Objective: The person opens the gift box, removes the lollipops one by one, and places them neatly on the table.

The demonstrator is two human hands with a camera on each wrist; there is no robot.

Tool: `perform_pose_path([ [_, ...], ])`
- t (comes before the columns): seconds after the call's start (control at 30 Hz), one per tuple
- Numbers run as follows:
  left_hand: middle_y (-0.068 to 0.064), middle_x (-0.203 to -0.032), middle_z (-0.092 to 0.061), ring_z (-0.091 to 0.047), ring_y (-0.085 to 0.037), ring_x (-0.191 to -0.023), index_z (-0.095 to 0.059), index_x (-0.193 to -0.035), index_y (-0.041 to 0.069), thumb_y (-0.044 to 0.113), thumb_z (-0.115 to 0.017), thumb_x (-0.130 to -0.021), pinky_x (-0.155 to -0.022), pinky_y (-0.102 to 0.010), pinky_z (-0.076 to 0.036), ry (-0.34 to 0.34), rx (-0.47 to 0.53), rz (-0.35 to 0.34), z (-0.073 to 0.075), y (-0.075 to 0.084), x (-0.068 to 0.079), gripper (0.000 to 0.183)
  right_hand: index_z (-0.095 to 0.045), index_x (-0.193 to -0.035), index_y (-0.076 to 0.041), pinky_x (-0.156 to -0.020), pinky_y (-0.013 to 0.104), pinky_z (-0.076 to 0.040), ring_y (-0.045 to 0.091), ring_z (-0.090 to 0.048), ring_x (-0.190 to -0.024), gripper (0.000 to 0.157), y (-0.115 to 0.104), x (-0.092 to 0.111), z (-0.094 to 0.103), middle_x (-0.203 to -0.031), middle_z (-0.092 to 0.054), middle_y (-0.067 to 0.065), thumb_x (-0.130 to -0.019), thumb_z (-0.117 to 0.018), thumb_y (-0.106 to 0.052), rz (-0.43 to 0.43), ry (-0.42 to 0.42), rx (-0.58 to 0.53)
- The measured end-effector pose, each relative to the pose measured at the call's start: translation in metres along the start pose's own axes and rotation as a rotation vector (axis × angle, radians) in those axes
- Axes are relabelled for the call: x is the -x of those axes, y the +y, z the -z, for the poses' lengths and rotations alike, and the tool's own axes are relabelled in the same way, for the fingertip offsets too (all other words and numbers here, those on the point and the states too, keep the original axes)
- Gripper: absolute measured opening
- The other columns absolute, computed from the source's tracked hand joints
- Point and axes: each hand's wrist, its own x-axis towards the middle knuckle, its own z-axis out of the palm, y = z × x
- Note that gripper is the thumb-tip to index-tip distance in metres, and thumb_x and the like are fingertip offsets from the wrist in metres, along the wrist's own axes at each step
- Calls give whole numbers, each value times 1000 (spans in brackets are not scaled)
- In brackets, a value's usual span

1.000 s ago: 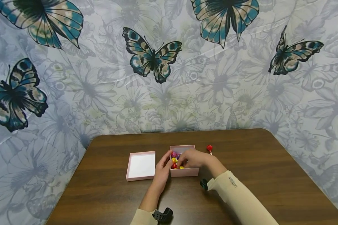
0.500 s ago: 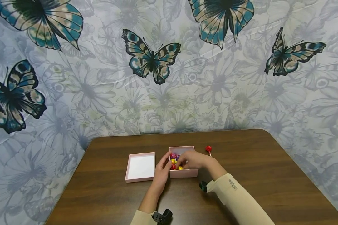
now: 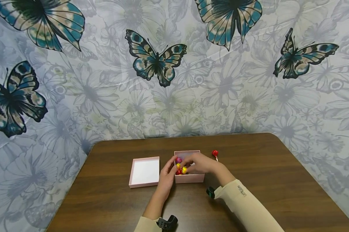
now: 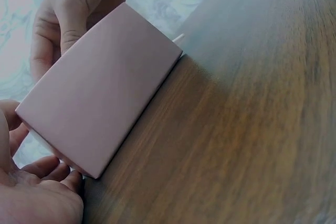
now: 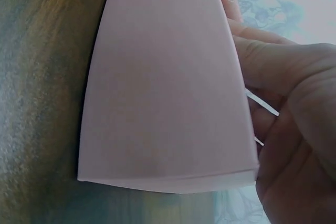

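Pink box (image 3: 189,179), uncovered, resting flat on the counter (image 3: 116,206) toward its far side, centre. Contents by the head view: wrapped lollipops in the left part, namely a purple-pink one (image 3: 178,160), a red one (image 3: 178,172) and yellow ones, among them the yellow lollipop (image 3: 184,169) at the fingertips of the right hand (image 3: 199,163). That hand's grip: reaching in over the right wall, fingers curled down and nearly closed, pinching the yellow lollipop. The right wrist view adds white sticks (image 5: 264,103) under the curled fingers, just past the rim, hardly discernible from the head; the candy heads are hidden there by the plain box wall. Left hand (image 3: 166,175): at the left wall, thumb and fingers apart, the grip loose, fingers relaxed and touching the box. The left wrist view shows its fingers bent lightly along the side near the lower corner, a detail hidden from the head, and a pale stick (image 4: 179,38) past the opposite corner. Left of the box: shallow pink lid (image 3: 145,171), white inside up. Right of it, beyond the right forearm: one loose red-headed lollipop (image 3: 215,153). Cream sleeves (image 3: 249,206); dark wrist device (image 3: 167,223) on the left arm. Behind: pale floral cloth (image 3: 104,103) with blue-and-cream butterflies.
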Motion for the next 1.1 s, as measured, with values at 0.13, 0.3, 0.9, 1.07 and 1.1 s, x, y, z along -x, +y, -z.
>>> perform_pose_path([
  [0.13,-10,-161,-37,-28,-34,-152,-48,-149,16,16,-48,-105,-123,-55,-24,7,1,-13,0,-1,-1,44,-75,-109,-16,-85,27,-57,11,-65,-92,20,1,1,0,-105,-74,-4,-90,-73,-10,30,68,-19],
  [0.3,-11,-160,-39,-30,-33,-151,-49,-148,16,15,-48,-105,-124,-53,-24,13,6,-12,0,-1,-2,43,-74,-114,-13,-95,39,-57,17,-66,-109,24,0,5,-1,-115,-73,-2,-90,-73,-13,29,168,-41],
  [0.9,-11,-161,-38,-28,-35,-152,-50,-148,17,16,-49,-105,-123,-54,-24,33,-19,19,0,0,1,43,-72,-119,-11,-90,27,-56,16,-65,-97,27,-5,20,4,-114,-71,-1,-92,-71,-16,-52,378,-161],
  [1.07,-10,-161,-38,-28,-34,-152,-49,-148,17,16,-49,-105,-124,-54,-24,34,-20,22,-1,1,1,43,-72,-118,-13,-86,32,-55,16,-63,-95,26,-4,23,4,-112,-71,-2,-94,-70,-20,-70,441,-196],
  [1.1,-10,-161,-38,-28,-34,-152,-50,-148,17,17,-49,-105,-124,-53,-23,34,-19,22,-1,1,1,43,-72,-119,-13,-85,32,-55,16,-63,-95,26,-4,24,5,-112,-71,-1,-94,-69,-20,-73,456,-208],
])
